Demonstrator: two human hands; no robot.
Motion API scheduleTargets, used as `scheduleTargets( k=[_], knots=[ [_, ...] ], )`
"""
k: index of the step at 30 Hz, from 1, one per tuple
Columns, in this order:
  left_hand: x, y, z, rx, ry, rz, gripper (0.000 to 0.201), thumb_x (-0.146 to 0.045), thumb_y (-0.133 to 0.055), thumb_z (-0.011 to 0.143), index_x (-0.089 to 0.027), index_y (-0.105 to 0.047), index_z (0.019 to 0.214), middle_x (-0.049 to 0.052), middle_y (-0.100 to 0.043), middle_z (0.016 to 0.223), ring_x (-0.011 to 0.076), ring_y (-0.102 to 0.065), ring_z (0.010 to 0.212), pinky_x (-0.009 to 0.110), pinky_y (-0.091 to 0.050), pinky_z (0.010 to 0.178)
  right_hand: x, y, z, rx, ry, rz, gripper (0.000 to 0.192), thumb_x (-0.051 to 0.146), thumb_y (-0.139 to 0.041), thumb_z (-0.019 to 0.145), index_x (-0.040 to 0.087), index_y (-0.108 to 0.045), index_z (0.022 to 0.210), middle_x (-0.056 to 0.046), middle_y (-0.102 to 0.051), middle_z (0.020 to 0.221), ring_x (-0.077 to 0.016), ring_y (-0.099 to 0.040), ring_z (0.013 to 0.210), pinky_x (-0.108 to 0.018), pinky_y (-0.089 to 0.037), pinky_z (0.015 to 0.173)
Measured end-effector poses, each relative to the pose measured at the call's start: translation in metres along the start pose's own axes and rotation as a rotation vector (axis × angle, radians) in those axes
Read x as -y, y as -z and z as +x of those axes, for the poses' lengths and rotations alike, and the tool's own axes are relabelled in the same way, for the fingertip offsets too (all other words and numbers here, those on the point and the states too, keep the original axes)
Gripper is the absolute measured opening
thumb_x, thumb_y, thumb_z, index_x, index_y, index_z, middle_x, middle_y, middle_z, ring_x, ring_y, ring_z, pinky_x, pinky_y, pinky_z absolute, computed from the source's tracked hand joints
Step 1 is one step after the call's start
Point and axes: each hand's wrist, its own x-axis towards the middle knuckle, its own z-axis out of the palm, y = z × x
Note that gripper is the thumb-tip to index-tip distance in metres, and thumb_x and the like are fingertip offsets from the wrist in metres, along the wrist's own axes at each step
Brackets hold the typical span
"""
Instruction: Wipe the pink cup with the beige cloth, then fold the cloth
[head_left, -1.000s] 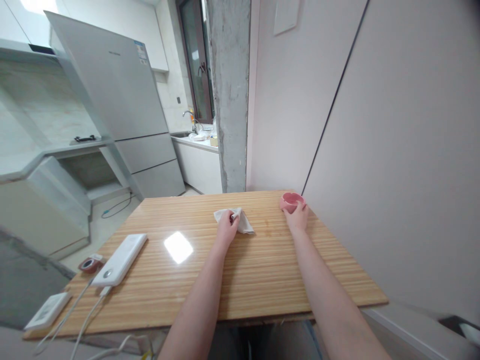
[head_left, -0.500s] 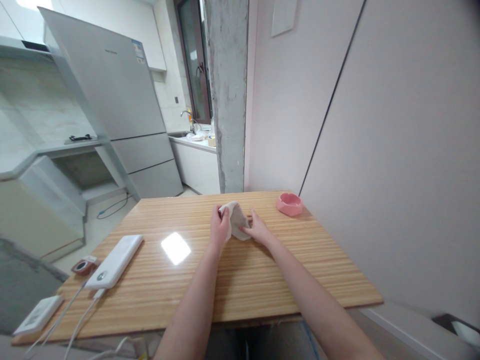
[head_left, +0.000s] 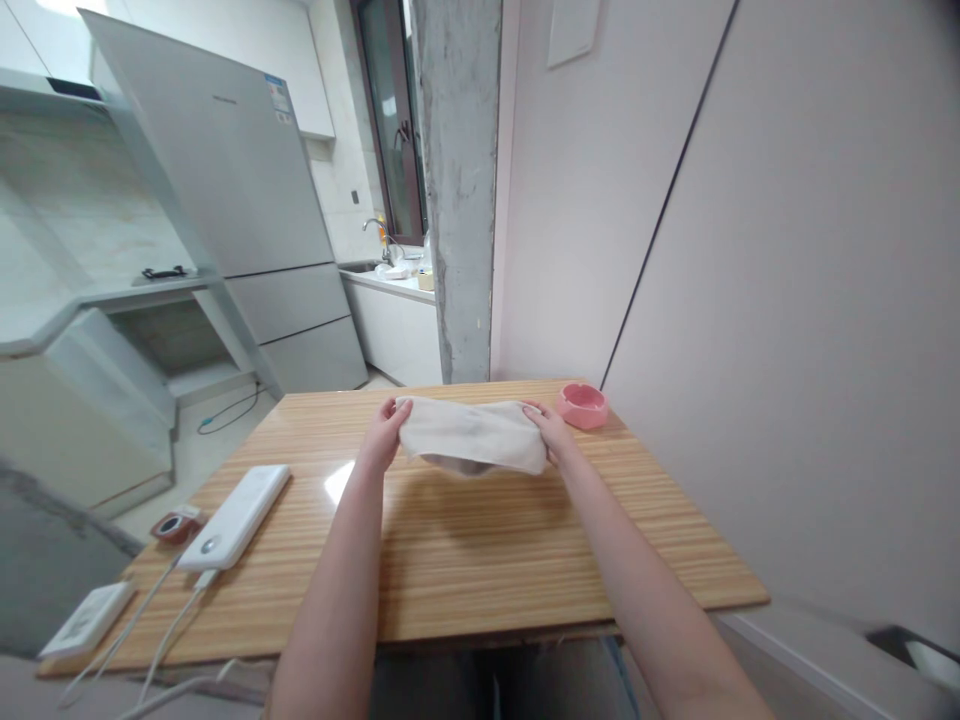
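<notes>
A whitish cloth (head_left: 472, 432) is stretched wide between my two hands above the wooden table (head_left: 480, 580). My left hand (head_left: 384, 437) pinches its left end, thumb on top. At the right end, my right hand (head_left: 550, 432) grips the cloth the same way. The cloth sags in the middle, and a greyish fold or underside shows beneath its front edge. A pink faceted ashtray (head_left: 583, 406) sits just beyond my right hand, near the table's far right corner.
A white power bank (head_left: 236, 515) with a cable lies on the table's left side. Beside it are a small reddish-brown device (head_left: 176, 526) and a white power strip (head_left: 88, 620). A pink wall (head_left: 720, 350) borders the right. A grey fridge (head_left: 225, 190) stands beyond the table.
My hands have moved apart, left hand to the left and right hand to the right. The cloth, bunched and folded before, is now spread out between them.
</notes>
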Motion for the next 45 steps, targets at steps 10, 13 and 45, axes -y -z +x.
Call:
scheduleTargets(
  k=[10,13,45],
  knots=[
    [0.047,0.014,-0.003,-0.202,0.044,0.988,0.037,-0.036,-0.049,0.085,-0.014,-0.055,0.114,0.016,-0.066,0.107,0.0248,-0.063,0.096,0.034,-0.045,0.081,-0.019,0.005,-0.006,-0.187,0.123,-1.037,0.046,0.029,-0.049,0.083,0.013,-0.051,0.126,-0.013,-0.063,0.110,-0.0218,-0.060,0.098,-0.031,-0.044,0.087],
    [0.042,0.012,-0.007,-0.136,0.095,1.141,0.030,-0.037,-0.051,0.082,-0.017,-0.059,0.102,0.015,-0.067,0.102,0.0280,-0.062,0.097,0.035,-0.043,0.078,-0.012,0.003,-0.015,-0.049,0.046,-1.212,0.044,0.037,-0.054,0.083,0.015,-0.055,0.122,-0.011,-0.067,0.103,-0.0229,-0.061,0.096,-0.031,-0.044,0.083],
    [0.029,-0.003,-0.009,0.026,-0.010,1.147,0.027,-0.032,-0.041,0.089,-0.017,-0.063,0.087,0.011,-0.069,0.091,0.0224,-0.062,0.087,0.028,-0.039,0.070,-0.012,0.012,-0.010,-0.115,0.132,-1.093,0.029,0.022,-0.044,0.089,0.020,-0.061,0.112,-0.006,-0.067,0.113,-0.0195,-0.059,0.109,-0.030,-0.042,0.095]
  ],
)
